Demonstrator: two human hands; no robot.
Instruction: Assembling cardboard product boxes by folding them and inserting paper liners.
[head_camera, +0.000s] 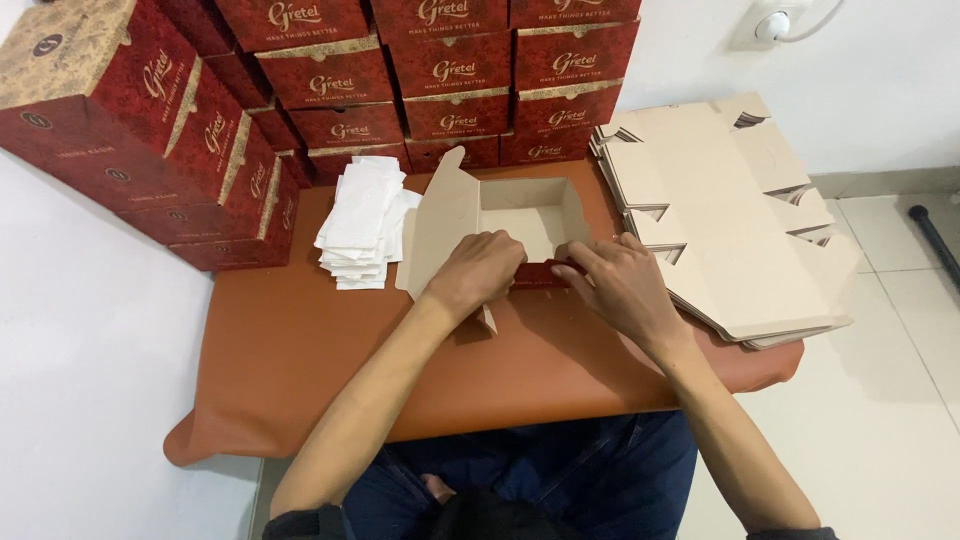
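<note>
Stacked red boxes (340, 75), white paper pile (362, 220)

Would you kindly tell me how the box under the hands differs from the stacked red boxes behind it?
The half-folded box lies open, plain brown inside; the stacked red boxes are closed and patterned. Both hands press the open one, while the stack sits untouched. Both look like the same carton type.

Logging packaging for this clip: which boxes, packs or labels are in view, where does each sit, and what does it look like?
Half-folded box: table centre, open, plain brown inside, red outside; left hand and right hand both press on its near wall.
Finished boxes: stacked along the back and left, rectangular, dark red with tan patterned bands and pale lettering.
Flat box blanks: pile at right, plain brown card.
White paper slips: loose pile left of the open box.
</note>
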